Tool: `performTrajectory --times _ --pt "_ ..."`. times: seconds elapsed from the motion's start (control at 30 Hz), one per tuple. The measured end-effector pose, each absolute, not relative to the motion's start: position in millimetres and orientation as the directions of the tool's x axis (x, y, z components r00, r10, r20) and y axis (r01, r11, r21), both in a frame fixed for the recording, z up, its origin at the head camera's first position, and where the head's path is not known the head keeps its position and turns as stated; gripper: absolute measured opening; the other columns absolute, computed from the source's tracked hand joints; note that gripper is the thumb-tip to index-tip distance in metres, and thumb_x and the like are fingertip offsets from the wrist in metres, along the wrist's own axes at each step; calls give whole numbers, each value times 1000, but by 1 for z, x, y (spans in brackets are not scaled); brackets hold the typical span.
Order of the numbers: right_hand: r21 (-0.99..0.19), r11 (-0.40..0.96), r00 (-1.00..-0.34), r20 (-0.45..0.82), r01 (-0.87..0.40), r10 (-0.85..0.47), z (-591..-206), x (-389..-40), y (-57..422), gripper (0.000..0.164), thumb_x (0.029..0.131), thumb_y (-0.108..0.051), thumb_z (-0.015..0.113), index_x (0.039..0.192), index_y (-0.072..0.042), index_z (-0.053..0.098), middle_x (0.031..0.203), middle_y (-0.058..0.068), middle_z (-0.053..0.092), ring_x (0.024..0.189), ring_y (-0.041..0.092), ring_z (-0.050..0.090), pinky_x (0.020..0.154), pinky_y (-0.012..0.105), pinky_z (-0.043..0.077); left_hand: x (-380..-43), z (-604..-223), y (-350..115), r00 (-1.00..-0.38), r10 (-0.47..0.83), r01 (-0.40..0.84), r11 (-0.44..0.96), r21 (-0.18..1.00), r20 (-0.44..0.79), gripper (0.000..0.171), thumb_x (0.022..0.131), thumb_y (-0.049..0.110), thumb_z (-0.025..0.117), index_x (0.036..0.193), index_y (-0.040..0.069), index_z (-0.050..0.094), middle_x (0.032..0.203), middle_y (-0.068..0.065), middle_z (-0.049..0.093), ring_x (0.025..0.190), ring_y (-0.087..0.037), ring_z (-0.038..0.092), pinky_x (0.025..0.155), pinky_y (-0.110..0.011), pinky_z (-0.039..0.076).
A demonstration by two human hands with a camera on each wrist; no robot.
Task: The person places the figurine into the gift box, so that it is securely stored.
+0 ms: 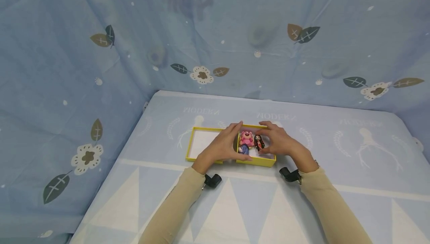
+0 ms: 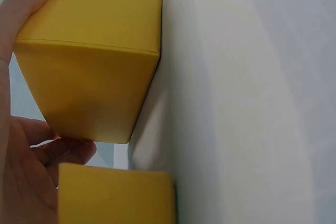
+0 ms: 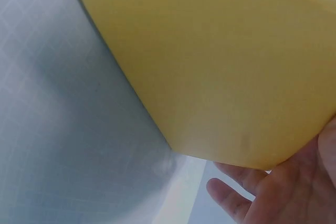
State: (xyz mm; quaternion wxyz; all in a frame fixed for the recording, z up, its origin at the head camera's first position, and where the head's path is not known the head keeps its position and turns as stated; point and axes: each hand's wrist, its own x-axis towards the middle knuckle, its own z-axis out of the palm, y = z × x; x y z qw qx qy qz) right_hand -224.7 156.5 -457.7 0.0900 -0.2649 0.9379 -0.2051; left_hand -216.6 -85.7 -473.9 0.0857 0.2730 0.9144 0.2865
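A yellow box [image 1: 256, 161] with a white inside lies on the table, its open side up. My left hand [image 1: 223, 143] grips it across its left end, thumb at the front wall and fingers at the back. Inside are a pink bear figure [image 1: 246, 138], a blue-purple figure [image 1: 243, 149] below it, and a small black-haired doll [image 1: 258, 143] in dark and red clothing. My right hand [image 1: 279, 139] reaches over the box's right end and pinches the doll between thumb and index finger. In the right wrist view, the box's yellow wall [image 3: 220, 77] hides those fingertips.
A shallow yellow-edged tray or lid [image 1: 201, 143] with a white inside lies left of the box, partly behind my left hand. A pale blue patterned cloth [image 1: 336, 210] covers the table. Blue fabric [image 1: 235, 42] hangs behind it and at the left.
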Motion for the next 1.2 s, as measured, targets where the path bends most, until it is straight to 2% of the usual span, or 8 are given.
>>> performTrajectory --times 0.87,1.2 --pt "-419 765 -830 -44 -490 -556 -456 -224 158 64 72 -29 88 127 -7 64 154 24 30 135 51 36 103 71 30 -216 -476 -86 -833 552 468 684 560 23 128 64 69 79 159 15 12 157 -8 29 140 -29 39 111 -50 39" --pt "-409 765 -831 -29 -498 -556 -457 -223 157 66 72 -29 87 130 -10 63 153 24 31 137 51 34 107 70 26 -216 -476 -86 -836 548 462 687 561 17 128 64 70 79 159 16 12 157 -7 30 140 -30 39 110 -50 40"
